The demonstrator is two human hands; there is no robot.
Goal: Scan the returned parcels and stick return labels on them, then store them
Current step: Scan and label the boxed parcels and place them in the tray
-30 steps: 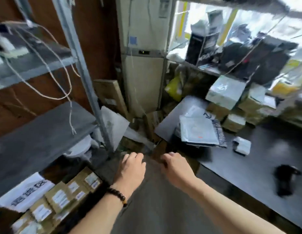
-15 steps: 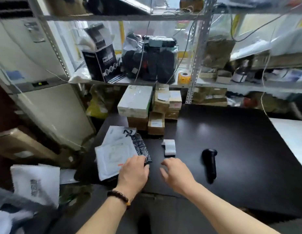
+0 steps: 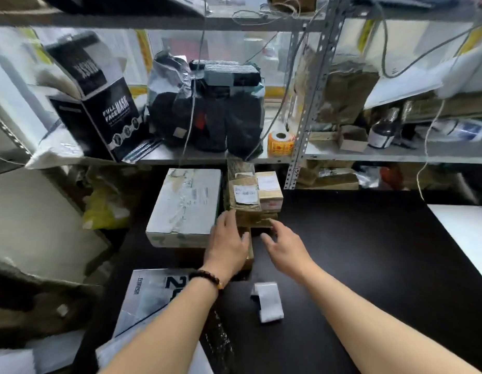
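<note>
A stack of small brown cardboard parcels (image 3: 254,195) with white labels stands at the back of the black table (image 3: 369,252), next to a large white box (image 3: 184,207). My left hand (image 3: 229,245) reaches out with relaxed fingers and lies against the lower brown box of the stack. My right hand (image 3: 284,245) hovers open just right of the stack, fingers spread toward it. A white strip of labels (image 3: 268,302) lies on the table between my forearms. Grey plastic mailer bags (image 3: 151,295) lie under my left forearm.
A metal shelf (image 3: 369,156) above the table holds a black "Full Face Mask" box (image 3: 102,103), black wrapped packages (image 3: 207,109), an orange label roll (image 3: 280,143) and a dark bottle (image 3: 381,132). Cables hang from the shelf. A white surface (image 3: 466,233) lies at right.
The view turned from the left shelving to the table and moved closer. Both hands have reached forward from the table's front edge to the stack of brown parcels. The scanner is out of view.
</note>
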